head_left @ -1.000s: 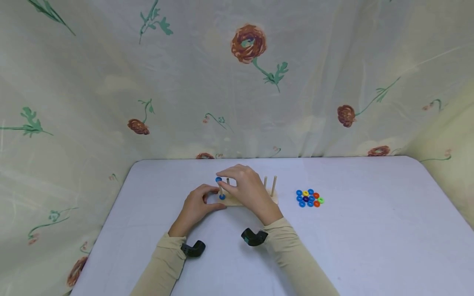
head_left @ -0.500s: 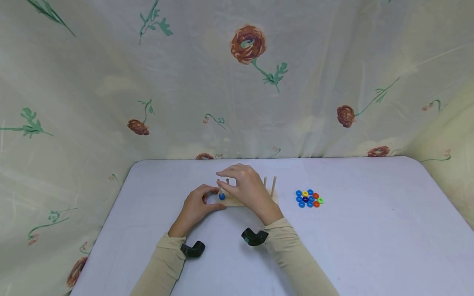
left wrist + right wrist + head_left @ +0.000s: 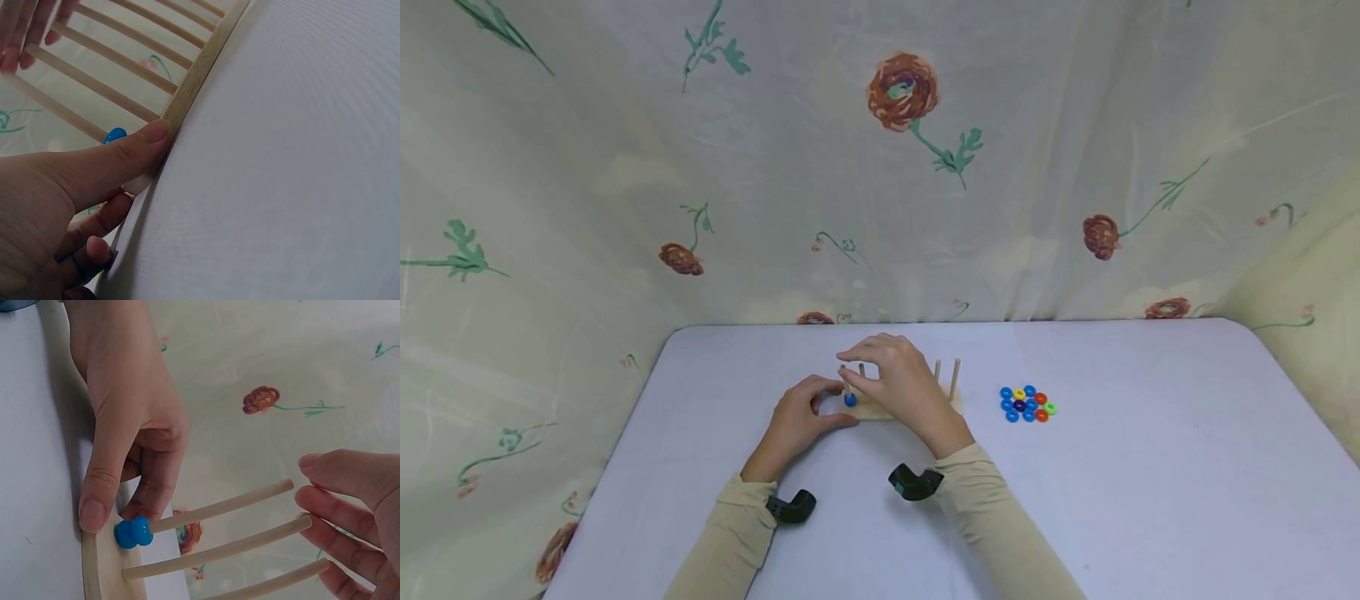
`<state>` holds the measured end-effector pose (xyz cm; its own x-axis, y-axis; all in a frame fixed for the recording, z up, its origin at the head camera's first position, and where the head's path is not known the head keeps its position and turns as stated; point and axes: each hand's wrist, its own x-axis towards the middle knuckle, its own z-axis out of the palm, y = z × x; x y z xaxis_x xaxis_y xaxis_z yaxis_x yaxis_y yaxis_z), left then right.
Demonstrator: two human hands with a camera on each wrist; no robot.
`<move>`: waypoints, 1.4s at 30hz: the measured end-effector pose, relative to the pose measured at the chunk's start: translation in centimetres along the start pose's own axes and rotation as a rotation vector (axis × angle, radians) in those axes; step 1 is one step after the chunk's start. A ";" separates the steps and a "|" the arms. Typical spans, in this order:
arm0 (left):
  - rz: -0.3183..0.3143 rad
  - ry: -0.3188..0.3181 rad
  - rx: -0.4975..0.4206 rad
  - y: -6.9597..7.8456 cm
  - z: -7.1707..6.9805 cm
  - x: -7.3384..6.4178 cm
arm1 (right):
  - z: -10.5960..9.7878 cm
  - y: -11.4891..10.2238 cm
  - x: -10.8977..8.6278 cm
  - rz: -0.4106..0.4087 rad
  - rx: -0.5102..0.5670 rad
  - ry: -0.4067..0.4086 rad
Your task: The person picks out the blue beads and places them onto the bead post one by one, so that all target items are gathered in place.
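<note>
A wooden peg board [image 3: 880, 410] with several upright pegs stands before me. My left hand [image 3: 800, 414] pinches its left end, the thumb along the near edge and fingers behind. On the end peg [image 3: 225, 505], two blue rings [image 3: 133, 532] sit low, one against the other, by the board. My right hand [image 3: 904, 379] is at the top of that peg. In the right wrist view its thumb and fingers [image 3: 337, 512] are spread apart around the peg tips, with nothing between them. The right hand hides the middle pegs in the head view.
To the right of the board lies a flat cluster of small rings [image 3: 1028, 405]: several blue ones, plus red, yellow, green and dark purple. A white cloth [image 3: 1150, 483] covers the table. A flowered curtain [image 3: 1000, 208] hangs behind its back edge.
A blue ring at my right fingertips atop the end peg was let go and dropped down the peg onto the one below. Both hands have stayed nearly still.
</note>
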<state>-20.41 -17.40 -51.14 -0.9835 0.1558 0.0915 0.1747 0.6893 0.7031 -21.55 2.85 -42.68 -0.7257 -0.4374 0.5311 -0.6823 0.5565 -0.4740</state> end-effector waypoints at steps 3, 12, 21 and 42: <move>-0.004 -0.002 -0.001 0.1 0.0 0.0 | -0.3 0.0 0.0 0.002 0.001 0.002; 0.005 0.004 0.003 0.1 0.0 0.1 | -1.6 0.5 -0.4 0.045 -0.006 0.005; 0.016 0.003 0.019 -0.1 0.0 0.1 | -3.6 1.4 -0.9 0.126 0.001 -0.011; -0.010 -0.002 0.007 0.0 0.1 0.2 | -10.0 7.8 -5.3 0.242 0.020 0.091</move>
<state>-20.56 -17.25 -51.19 -0.9852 0.1500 0.0828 0.1647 0.6957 0.6992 -22.16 16.57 -42.12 -0.8576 -0.2274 0.4613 -0.4922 0.6229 -0.6080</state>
